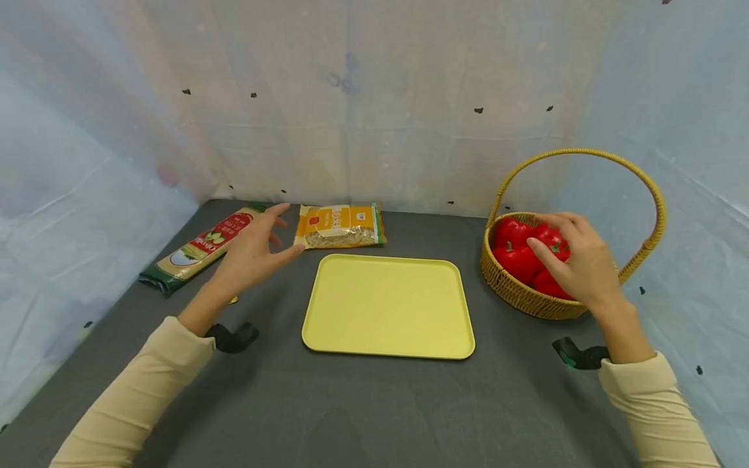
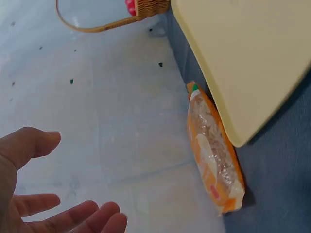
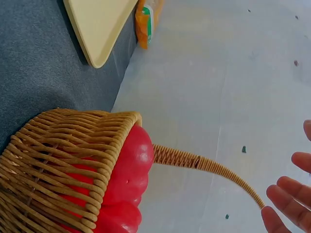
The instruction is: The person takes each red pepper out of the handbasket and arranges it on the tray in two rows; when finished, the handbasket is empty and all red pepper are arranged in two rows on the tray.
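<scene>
Released both: left hand with fingers extended and thumb apart, partly in front of a slanting green-and-gold packet and, in the left wrist view, clear of the orange bag; right hand with fingers loosely bent, above the wicker basket, clear of the red bell peppers heaped inside. Under the left wrist, a small yellow thing, mostly hidden. Between the hands, flat on the dark counter, a yellow tray, just in front of the orange bag. Behind, a pale sheet with dark specks.
</scene>
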`<move>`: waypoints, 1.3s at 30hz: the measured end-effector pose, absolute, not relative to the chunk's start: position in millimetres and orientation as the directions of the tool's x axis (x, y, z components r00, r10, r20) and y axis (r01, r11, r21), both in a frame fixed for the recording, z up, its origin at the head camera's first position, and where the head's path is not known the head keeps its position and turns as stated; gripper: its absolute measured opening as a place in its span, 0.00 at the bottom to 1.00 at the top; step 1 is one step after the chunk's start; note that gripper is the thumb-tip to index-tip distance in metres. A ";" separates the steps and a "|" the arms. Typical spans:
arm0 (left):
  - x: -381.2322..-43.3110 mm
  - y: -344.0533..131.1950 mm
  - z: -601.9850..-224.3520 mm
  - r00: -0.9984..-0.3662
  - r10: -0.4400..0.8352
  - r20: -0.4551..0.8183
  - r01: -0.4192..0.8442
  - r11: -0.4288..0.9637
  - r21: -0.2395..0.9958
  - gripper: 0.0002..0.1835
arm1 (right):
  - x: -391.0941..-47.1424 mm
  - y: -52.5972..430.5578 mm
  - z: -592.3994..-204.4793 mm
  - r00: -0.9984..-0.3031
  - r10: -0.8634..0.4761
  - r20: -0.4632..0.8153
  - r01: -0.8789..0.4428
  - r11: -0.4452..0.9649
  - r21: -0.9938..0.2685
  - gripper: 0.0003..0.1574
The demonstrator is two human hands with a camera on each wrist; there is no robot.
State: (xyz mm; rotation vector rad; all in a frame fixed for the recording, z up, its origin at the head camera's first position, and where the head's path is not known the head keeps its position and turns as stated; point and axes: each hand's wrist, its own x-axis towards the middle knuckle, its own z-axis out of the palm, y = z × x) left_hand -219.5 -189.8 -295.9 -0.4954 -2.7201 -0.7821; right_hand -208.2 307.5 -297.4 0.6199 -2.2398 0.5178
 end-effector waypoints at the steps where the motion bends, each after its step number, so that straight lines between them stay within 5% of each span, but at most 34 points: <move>1: -221.2 -190.2 -298.8 -0.907 0.245 0.342 0.393 0.782 0.483 0.40 | -209.3 308.9 -297.8 -0.607 -0.261 0.751 -0.573 0.799 -0.186 0.28; 9: -234.4 -191.5 -321.6 -0.918 0.233 0.320 0.387 0.702 0.598 0.37 | -221.0 321.2 -301.4 -0.599 -0.179 0.780 -0.567 0.783 -0.256 0.23; 39: -253.5 -185.0 -398.7 -0.981 0.160 0.105 0.177 0.551 0.815 0.32 | -250.5 354.9 -308.6 -0.812 0.048 0.581 -0.336 0.777 -0.533 0.30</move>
